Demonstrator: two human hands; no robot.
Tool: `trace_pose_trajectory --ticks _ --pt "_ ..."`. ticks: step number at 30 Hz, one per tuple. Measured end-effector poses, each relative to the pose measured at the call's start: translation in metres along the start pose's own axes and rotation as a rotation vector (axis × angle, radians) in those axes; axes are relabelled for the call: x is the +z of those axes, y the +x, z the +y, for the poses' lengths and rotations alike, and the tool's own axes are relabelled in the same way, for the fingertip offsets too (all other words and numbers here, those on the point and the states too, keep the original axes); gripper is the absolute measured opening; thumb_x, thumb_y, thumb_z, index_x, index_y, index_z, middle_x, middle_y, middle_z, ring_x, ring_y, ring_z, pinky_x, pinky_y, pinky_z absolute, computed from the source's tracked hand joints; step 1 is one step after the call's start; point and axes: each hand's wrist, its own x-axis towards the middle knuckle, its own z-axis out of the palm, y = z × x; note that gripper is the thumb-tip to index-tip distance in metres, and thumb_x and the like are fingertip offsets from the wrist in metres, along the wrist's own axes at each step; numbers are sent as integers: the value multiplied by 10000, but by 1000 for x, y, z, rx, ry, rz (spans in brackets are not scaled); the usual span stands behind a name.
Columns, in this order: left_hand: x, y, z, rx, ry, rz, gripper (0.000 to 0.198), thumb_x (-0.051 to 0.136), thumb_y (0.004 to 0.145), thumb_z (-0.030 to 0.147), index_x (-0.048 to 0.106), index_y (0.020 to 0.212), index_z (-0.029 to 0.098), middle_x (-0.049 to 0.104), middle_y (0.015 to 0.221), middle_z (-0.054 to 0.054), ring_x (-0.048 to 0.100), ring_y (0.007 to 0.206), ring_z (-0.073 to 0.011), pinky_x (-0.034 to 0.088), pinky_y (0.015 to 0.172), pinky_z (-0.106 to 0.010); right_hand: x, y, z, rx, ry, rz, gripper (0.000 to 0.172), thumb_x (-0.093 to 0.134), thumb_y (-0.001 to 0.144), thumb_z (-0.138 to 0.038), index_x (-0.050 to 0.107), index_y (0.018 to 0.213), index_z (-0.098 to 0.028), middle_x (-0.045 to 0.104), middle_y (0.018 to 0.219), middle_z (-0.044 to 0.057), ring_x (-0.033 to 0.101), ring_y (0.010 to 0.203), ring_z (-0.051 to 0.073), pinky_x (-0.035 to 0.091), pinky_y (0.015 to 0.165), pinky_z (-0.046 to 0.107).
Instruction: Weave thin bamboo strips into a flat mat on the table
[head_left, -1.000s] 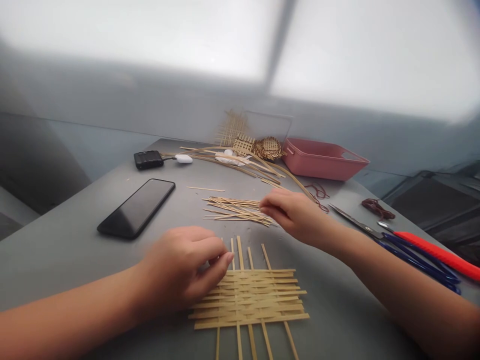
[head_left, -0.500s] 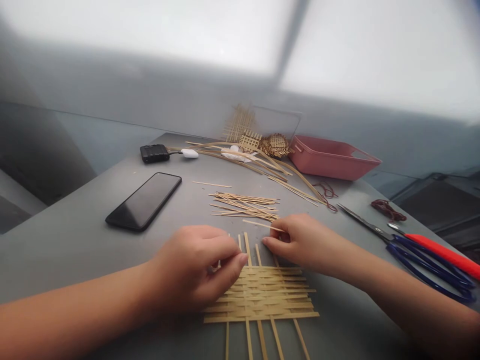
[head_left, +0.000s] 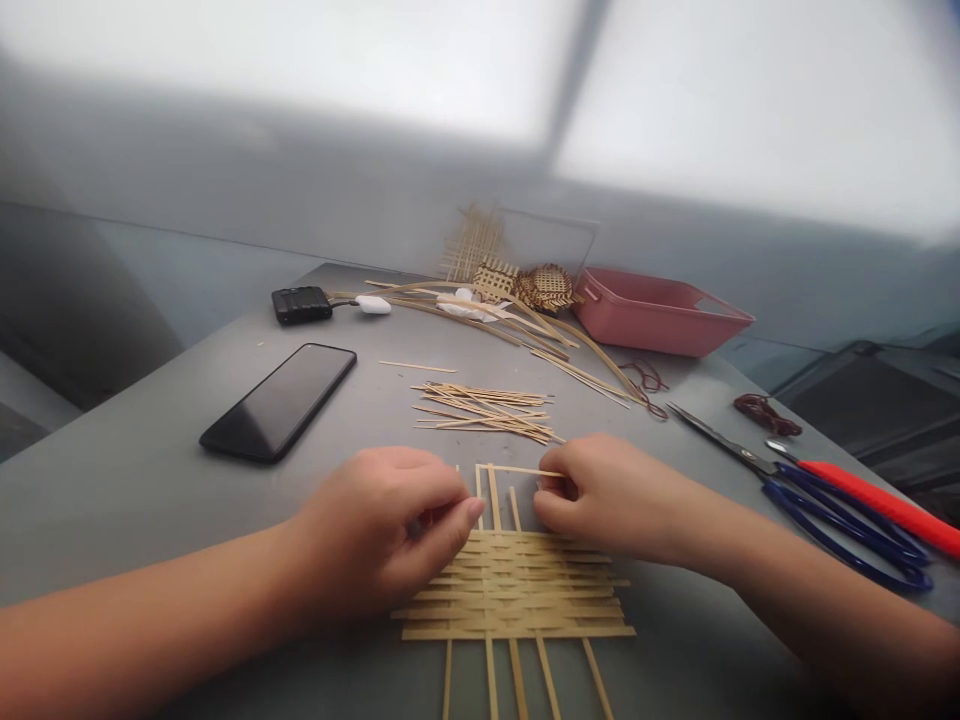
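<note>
A woven mat of pale bamboo strips (head_left: pixel 525 585) lies in front of me, with several upright strips sticking out at its near and far edges. My right hand (head_left: pixel 600 490) pinches one end of a thin bamboo strip (head_left: pixel 517 470), which points left across the upright strips, above the mat's far edge. Over the mat's far left corner is my left hand (head_left: pixel 409 525), thumb and fingers closed together beside the upright strips. Whatever sits between those fingers is hidden. Just beyond the hands lies a loose pile of thin bamboo strips (head_left: pixel 484 400).
A phone (head_left: pixel 281 400) and a black power bank (head_left: pixel 301 304) with a white case (head_left: pixel 373 305) lie left. Small woven pieces (head_left: pixel 551 287), long strips and a pink basket (head_left: pixel 660 310) stand behind. Right are blue-handled scissors (head_left: pixel 825 520), a red-handled tool (head_left: pixel 870 495) and brown cord (head_left: pixel 766 414).
My right hand has brought its bamboo strip closer and lower, so it now crosses the tops of the upright strips. The left hand stays closed over the mat's corner. The view has shifted slightly.
</note>
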Motion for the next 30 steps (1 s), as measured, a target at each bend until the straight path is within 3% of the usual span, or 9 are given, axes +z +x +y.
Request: trace_pose_trajectory --ticks 6,12,17,26,28,30 --pt "1 1 -1 0 8 -16 282 473 952 219 616 715 164 487 594 39 444 559 -110 346 562 -244 11 4 -3 6 -40 92 273 528 690 -229 357 479 -202 409 454 -14 293 445 120 197 443 285" --pt "4 -1 -4 -24 14 24 306 462 959 231 599 693 168 495 592 40 450 559 -107 342 568 -241 5 5 0 -53 121 166 250 532 763 -270 423 549 -199 500 532 -20 386 519 117 264 490 256" --pt "4 2 -3 -58 31 12 330 452 957 251 599 672 170 490 568 44 442 533 -103 328 539 -238 2 5 -4 -53 284 50 262 561 829 -431 616 739 -191 582 621 -13 485 570 127 324 518 236" --pt "-2 7 -2 -130 14 -22 345 454 950 282 604 658 175 500 553 38 453 525 -111 352 530 -242 1 7 0 -112 387 -87 214 576 843 -338 567 707 -173 529 617 -31 448 576 110 328 517 232" --pt "-1 7 -2 -204 -76 -5 274 475 946 308 636 763 182 580 650 20 521 595 -126 405 577 -245 -5 5 4 -111 454 -101 220 585 849 -354 566 728 -171 516 624 -36 439 577 108 327 514 230" --pt "0 8 -3 -347 -249 48 218 532 931 380 629 992 195 666 918 -27 610 787 -162 484 689 -267 -11 2 7 -103 500 -72 238 601 843 -381 566 729 -175 473 609 -50 405 568 104 303 505 230"
